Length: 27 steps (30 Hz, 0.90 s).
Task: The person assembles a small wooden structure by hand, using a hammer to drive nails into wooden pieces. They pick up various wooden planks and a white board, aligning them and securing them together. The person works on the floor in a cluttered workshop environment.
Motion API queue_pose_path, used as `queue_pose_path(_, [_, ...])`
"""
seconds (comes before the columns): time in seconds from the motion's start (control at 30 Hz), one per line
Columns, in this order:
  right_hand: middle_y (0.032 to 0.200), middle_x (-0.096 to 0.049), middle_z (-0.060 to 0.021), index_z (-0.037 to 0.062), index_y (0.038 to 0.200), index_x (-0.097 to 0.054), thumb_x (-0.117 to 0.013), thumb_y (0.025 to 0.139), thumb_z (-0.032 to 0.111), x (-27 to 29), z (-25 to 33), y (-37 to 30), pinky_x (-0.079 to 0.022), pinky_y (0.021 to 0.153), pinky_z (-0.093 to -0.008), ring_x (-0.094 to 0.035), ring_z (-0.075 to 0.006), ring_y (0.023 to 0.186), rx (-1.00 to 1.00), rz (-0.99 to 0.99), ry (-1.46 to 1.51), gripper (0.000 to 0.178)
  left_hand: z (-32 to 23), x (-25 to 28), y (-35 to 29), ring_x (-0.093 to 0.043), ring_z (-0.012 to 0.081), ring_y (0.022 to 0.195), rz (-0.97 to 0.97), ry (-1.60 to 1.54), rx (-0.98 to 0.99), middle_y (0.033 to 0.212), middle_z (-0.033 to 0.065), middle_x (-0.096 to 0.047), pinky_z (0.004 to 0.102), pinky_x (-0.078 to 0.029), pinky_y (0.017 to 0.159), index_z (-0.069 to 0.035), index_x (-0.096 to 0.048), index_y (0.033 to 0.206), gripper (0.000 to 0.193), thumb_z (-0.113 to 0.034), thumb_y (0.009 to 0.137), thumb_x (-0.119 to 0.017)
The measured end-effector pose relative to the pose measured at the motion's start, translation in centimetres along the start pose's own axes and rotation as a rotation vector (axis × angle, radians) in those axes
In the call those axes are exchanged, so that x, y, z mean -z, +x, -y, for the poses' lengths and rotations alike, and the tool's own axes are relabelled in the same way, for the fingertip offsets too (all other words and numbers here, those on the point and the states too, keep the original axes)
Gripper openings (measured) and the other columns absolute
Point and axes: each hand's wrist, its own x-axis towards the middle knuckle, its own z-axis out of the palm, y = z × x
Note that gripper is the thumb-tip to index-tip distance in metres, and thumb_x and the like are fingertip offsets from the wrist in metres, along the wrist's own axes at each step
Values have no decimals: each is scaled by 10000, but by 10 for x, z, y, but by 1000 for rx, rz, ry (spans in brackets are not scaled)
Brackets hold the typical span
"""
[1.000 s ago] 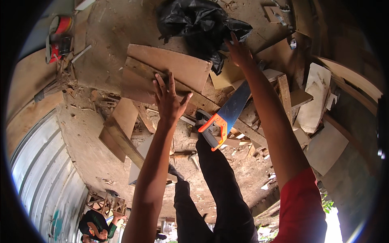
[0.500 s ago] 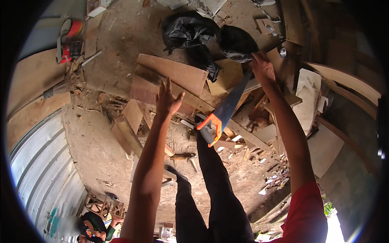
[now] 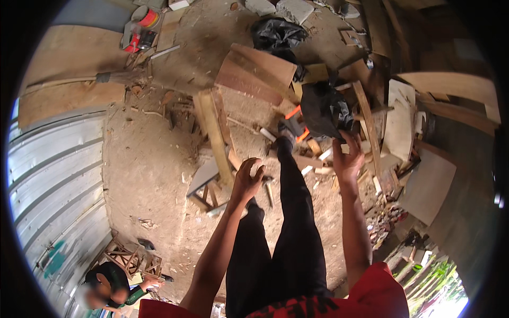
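A black plastic bag (image 3: 323, 112) hangs from the fingers of my right hand (image 3: 348, 159), which is closed on its lower edge. Behind the bag, the orange-edged handle of a handsaw (image 3: 303, 133) shows close to my foot; the bag hides the saw's blade. My left hand (image 3: 248, 183) is empty, its fingers loosely bent and apart. A hammer (image 3: 269, 192) lies on the ground just right of that hand. A second black plastic bag (image 3: 275, 34) rests on the ground farther off.
Plywood boards (image 3: 254, 74) and a wooden plank (image 3: 214, 135) lie ahead and left. Wood scraps (image 3: 371, 180) are heaped at right. Corrugated metal sheeting (image 3: 63, 175) borders the left side. A person (image 3: 114, 286) sits at lower left. Paint cans (image 3: 146, 18) stand far left.
My right hand has drawn the black bag toward me, over the handsaw. My left hand has come back from above the boards, nearer my legs.
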Motion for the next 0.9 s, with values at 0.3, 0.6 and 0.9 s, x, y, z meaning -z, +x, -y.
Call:
queue_pose_path(0.3, [1024,-687,-170,28,1057,-706,-721,819,11,46,148,-221,-580,764,-404,-707,-355,903,-121,146,145,239,69,96,-238,-653,287,1192,56,53,278,1245,139,-689,414,-514,941,-40,-647,1233,389,-330,975,-676])
queue_pose_path(0.6, [991,-666,-180,15,1065,-677,-712,812,21,45,136,-353,-549,791,-454,-667,-399,911,-133,294,17,256,112,70,-277,-655,322,1146,141,139,58,1180,197,-691,407,-504,980,16,-656,1181,332,-244,975,-668])
queue_pose_path(0.9, [1139,-671,-185,56,1173,-632,-683,870,152,-75,-72,-491,-527,897,-504,-654,-391,1067,-159,465,-357,322,186,7,-298,-648,347,1140,251,290,-67,1178,188,-683,431,-508,977,-8,-644,1170,247,-105,943,-640])
